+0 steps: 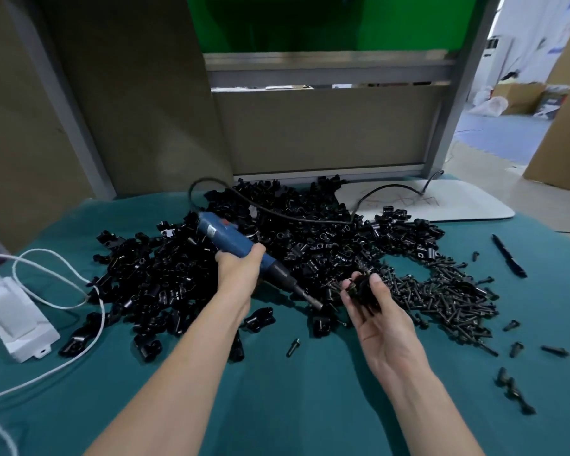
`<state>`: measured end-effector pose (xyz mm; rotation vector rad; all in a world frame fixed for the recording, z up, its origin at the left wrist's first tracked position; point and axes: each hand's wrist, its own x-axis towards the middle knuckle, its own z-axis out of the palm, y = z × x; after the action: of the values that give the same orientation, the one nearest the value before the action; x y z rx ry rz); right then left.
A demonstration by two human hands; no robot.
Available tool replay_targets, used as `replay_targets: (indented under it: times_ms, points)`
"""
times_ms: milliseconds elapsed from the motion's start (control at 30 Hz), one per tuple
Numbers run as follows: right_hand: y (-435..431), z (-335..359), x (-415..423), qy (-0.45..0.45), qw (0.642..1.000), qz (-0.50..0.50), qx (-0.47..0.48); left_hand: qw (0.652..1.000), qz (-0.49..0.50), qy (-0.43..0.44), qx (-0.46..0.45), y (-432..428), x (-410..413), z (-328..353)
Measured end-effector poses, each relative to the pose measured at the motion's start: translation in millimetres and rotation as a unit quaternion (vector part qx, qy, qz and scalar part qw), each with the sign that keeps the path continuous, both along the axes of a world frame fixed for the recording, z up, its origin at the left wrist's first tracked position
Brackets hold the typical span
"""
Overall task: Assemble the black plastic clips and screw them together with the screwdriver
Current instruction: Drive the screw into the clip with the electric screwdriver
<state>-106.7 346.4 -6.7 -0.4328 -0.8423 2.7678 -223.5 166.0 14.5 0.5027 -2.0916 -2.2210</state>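
Note:
My left hand (237,273) grips a blue electric screwdriver (226,236) around its middle, the bit end (315,303) slanting down to the right over the cloth. My right hand (375,320) holds a black plastic clip (364,287) between thumb and fingers, a short way right of the bit tip. A large heap of black clips (293,232) covers the middle of the teal cloth. A pile of black screws (441,297) lies to the right of my right hand.
A white power adapter (14,317) with a white cable (63,274) sits at the left. The screwdriver's black cord (277,212) loops over the heap toward a white board (441,199). A black pen (509,256) lies at the right. Grey partition panels stand behind.

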Motion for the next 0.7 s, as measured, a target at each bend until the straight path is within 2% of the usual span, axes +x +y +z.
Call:
replay_targets:
  times_ms: [67, 133, 267, 333, 533, 700]
  points:
    - [1.0, -2.0, -4.1, -0.005, 1.0, -0.006, -0.001, 0.985, -0.044, 0.092, 0.142, -3.0, 8.0, 10.0]
    - [1.7, -3.8, -7.2, -0.01, 1.0, -0.006, 0.012, 0.949, -0.102, 0.165, 0.247, -0.8, 12.5, 28.2]
    - [1.1, -5.9, -8.8, -0.008, 0.998, 0.011, 0.061, 0.931, -0.099, 0.238, 0.259, 11.1, 19.3, 49.9]
    - [1.0, -6.3, -10.4, -0.004, 0.996, 0.011, 0.085, 0.928, -0.074, 0.241, 0.274, 14.4, 18.6, 50.1]
    - [-2.7, -6.6, -11.2, -0.012, 0.988, 0.009, 0.152, 0.92, -0.03, 0.174, 0.35, 4.8, 5.1, 39.0]
    - [-3.3, -6.3, -10.2, -0.015, 0.985, 0.014, 0.17, 0.901, -0.014, 0.127, 0.414, -5.6, -4.7, 35.3]
